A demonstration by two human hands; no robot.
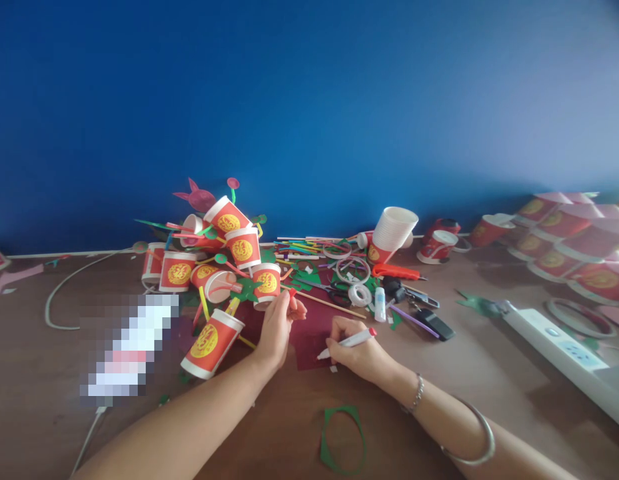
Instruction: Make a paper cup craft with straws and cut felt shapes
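right hand [356, 353] holds a marker [350, 341] on dark red paper [309, 340].

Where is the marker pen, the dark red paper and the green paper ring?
marker pen [350, 341], head view, middle of its white barrel.
dark red paper [309, 333], head view, flat part between the hands.
green paper ring [326, 447], head view, its left edge.

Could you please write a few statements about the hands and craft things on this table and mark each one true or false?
1. The right hand holds a marker. True.
2. The marker tip rests on yellow paper. False: it rests on the dark red paper.
3. The left hand lies on the white power strip. False: the power strip lies far right, untouched.
4. A green paper ring lies near the forearms. True.
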